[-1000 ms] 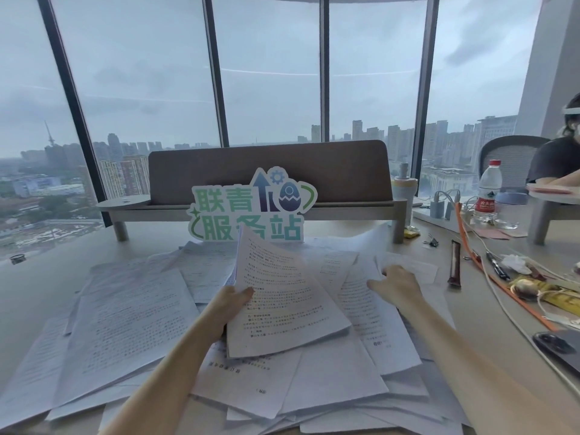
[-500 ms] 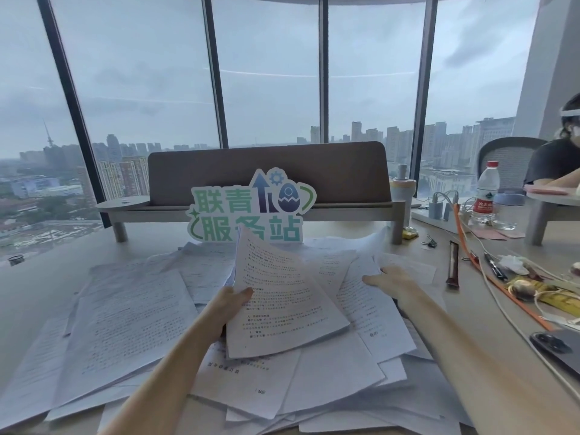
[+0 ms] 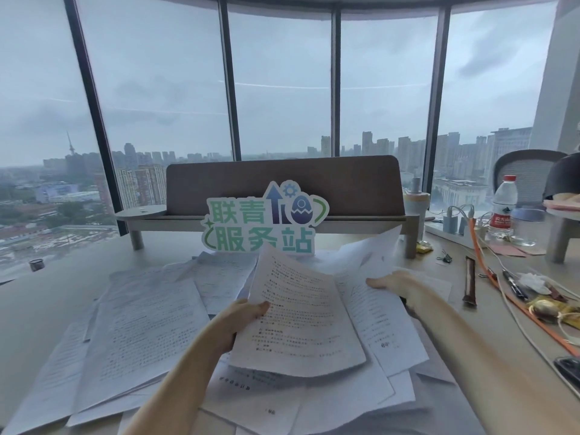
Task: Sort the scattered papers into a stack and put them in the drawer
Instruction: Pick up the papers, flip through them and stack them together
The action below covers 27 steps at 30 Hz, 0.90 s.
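Observation:
Several printed white papers lie scattered and overlapping across the desk in front of me. My left hand grips the left edge of a raised bundle of sheets, thumb on top. My right hand holds the near edge of another sheet that is lifted off the pile at the back right, its far end curling upward. More sheets lie beneath both arms. No drawer is in view.
A green lettered sign stands against a brown desk riser behind the papers. At right lie a water bottle, keys, pens, orange cable, wrappers and a phone. A person sits at far right.
My right hand has lifted a sheet from the back right of the pile, its far end now rising. My left hand keeps its bundle in much the same place.

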Tool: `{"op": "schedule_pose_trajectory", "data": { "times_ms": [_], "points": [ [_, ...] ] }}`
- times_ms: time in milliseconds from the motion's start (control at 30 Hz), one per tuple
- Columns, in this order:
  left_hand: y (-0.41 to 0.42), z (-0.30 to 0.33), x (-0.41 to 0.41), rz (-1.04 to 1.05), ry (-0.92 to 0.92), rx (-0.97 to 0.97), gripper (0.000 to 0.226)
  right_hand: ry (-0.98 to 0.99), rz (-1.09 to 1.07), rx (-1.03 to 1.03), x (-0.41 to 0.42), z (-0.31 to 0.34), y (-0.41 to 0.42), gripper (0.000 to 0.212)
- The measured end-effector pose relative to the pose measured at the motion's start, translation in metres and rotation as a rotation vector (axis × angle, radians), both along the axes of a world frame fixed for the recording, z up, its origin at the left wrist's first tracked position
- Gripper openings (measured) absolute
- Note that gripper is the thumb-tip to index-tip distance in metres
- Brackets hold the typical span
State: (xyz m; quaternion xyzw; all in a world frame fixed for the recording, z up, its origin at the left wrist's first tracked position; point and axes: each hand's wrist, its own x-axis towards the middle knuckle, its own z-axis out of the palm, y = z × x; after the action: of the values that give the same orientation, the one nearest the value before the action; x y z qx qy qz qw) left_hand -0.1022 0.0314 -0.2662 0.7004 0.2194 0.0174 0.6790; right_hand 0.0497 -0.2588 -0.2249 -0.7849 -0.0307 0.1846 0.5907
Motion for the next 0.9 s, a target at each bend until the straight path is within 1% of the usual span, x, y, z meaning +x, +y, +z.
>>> {"op": "schedule_pose_trajectory", "data": {
  "times_ms": [67, 100, 267, 333, 467, 567, 633, 733, 833, 900],
  "points": [
    [-0.001, -0.001, 0.001, -0.006, 0.001, 0.006, 0.015, -0.047, -0.007, -0.008, -0.013, 0.021, 0.004, 0.022],
    [-0.001, -0.002, 0.001, -0.008, 0.0, 0.009, 0.014, -0.076, -0.015, -0.013, -0.015, 0.03, 0.006, 0.02],
    [0.002, -0.003, 0.002, -0.007, -0.008, -0.002, 0.01, -0.19, 0.007, -0.081, -0.018, 0.077, 0.017, 0.023],
    [0.001, -0.003, 0.002, -0.007, -0.015, -0.013, 0.011, -0.264, 0.023, -0.15, -0.022, 0.1, 0.024, 0.017],
    [0.003, -0.005, 0.002, -0.002, -0.017, -0.028, 0.016, -0.389, 0.062, -0.266, -0.033, 0.141, 0.039, 0.017],
    [0.005, -0.006, 0.003, 0.008, -0.015, -0.025, 0.021, -0.475, 0.098, -0.325, -0.043, 0.166, 0.05, 0.023],
    [0.003, -0.005, 0.002, 0.009, -0.034, -0.014, 0.019, -0.521, 0.112, -0.299, -0.047, 0.18, 0.057, 0.019],
    [0.002, -0.004, 0.001, 0.028, -0.063, -0.022, 0.011, -0.513, 0.116, -0.146, -0.052, 0.195, 0.06, 0.019],
    [0.002, -0.002, 0.0, 0.042, -0.095, -0.04, 0.017, -0.497, 0.107, 0.001, -0.053, 0.2, 0.052, 0.026],
    [0.001, 0.002, -0.001, 0.061, -0.096, -0.024, 0.02, -0.478, 0.079, 0.049, -0.05, 0.194, 0.046, 0.023]
  ]
}}
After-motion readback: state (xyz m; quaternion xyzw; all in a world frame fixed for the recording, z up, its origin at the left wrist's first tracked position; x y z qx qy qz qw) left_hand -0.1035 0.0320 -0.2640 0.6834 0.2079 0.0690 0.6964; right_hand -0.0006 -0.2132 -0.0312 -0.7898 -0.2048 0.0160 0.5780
